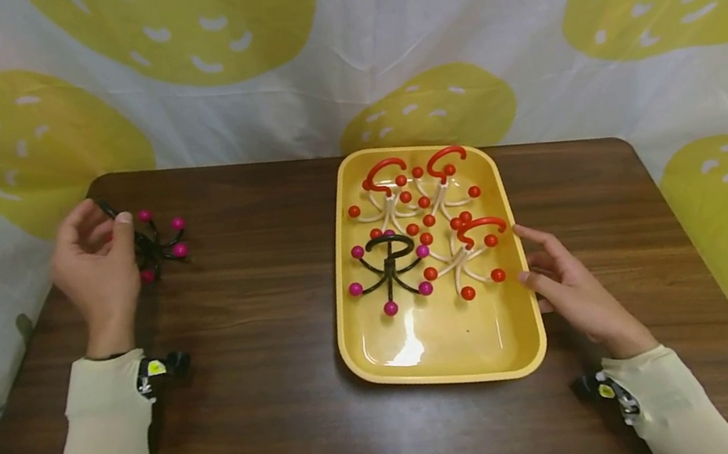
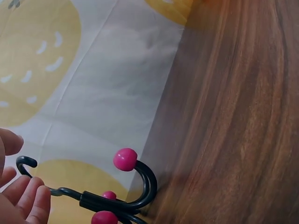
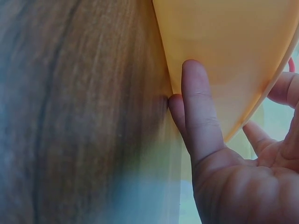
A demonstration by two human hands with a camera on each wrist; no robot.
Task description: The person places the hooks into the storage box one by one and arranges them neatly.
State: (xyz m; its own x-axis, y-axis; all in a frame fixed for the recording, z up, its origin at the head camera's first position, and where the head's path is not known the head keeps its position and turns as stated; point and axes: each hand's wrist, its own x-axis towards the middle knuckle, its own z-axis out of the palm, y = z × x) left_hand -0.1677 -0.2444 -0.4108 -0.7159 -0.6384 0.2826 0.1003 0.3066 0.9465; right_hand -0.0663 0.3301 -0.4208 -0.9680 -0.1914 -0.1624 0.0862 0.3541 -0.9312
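Far left on the table stands a black multi-prong hook hanger with pink ball tips. My left hand is around its top hook; in the left wrist view the fingers pass in front of the black stem, and the thumb stands apart from it. At the right, my right hand touches the side of the yellow tray. Its fingers lie fairly straight against the outer wall, with the thumb at the rim. Inside the tray stand another black hanger and three white hangers with red hooks and balls.
The dark wooden table has its left edge close beside my left hand. Behind it hangs a white cloth with yellow patterns. The front part of the tray shows bare floor. Bands with small cameras are on both wrists.
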